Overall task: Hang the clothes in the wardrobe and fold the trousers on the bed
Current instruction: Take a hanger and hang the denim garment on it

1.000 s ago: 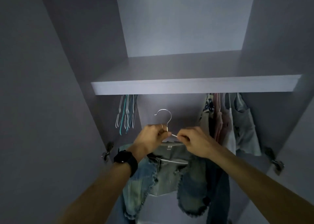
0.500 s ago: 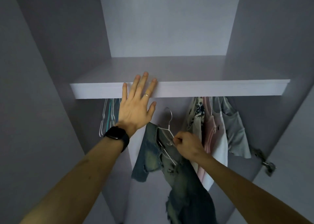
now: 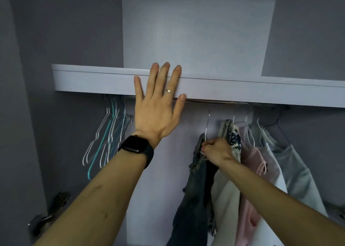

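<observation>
Lilac wardrobe [image 3: 196,31] holds, under its shelf [image 3: 93,81], bare hangers [image 3: 110,133] left, tops [image 3: 270,161] right, a denim garment [image 3: 196,189] between, its hanger [image 3: 206,126] pinched in the right hand's [image 3: 217,150] grip, with the left hand [image 3: 158,111] flat, fingers straight, on the shelf edge.

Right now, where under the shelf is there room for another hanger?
Free: under the shelf, between the empty hangers and the denim garment the right hand grips; the left hand rests flat on the shelf edge there. Crowded: right of the denim, patterned top, pink top, grey top packed together.
</observation>
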The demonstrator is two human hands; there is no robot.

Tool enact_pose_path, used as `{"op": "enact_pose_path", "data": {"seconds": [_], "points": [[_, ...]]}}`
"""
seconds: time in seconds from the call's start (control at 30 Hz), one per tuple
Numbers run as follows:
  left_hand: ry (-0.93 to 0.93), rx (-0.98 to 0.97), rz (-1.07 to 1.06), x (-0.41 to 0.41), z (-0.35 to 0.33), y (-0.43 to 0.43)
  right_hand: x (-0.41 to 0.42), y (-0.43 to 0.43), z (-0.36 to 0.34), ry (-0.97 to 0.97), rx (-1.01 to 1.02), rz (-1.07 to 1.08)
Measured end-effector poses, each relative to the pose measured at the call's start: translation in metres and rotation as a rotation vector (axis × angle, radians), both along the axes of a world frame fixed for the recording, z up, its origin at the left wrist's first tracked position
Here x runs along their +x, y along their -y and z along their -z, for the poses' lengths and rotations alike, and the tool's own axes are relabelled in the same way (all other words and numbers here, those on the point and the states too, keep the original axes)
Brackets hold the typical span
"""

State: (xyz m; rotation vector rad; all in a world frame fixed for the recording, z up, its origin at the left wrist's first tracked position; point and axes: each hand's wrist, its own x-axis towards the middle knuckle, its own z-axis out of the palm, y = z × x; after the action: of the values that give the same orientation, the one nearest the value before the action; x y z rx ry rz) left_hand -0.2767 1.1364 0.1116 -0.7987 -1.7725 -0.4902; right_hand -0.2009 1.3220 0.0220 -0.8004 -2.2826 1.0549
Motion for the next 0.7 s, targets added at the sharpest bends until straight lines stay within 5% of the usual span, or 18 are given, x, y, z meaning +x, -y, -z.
{"op": "enact_pose_path", "data": {"seconds": [0.3,0.7], "points": [[-0.080,0.079,-0.058,-0.018,0.016,0.001,-0.035,-0.046,-0.034,-0.199,0.125,0.135],[-0.171,0.156,-0.023,-0.024,0.012,-0.015,-0.059,-0.092,-0.028,-0.096,0.118,0.262]]}}
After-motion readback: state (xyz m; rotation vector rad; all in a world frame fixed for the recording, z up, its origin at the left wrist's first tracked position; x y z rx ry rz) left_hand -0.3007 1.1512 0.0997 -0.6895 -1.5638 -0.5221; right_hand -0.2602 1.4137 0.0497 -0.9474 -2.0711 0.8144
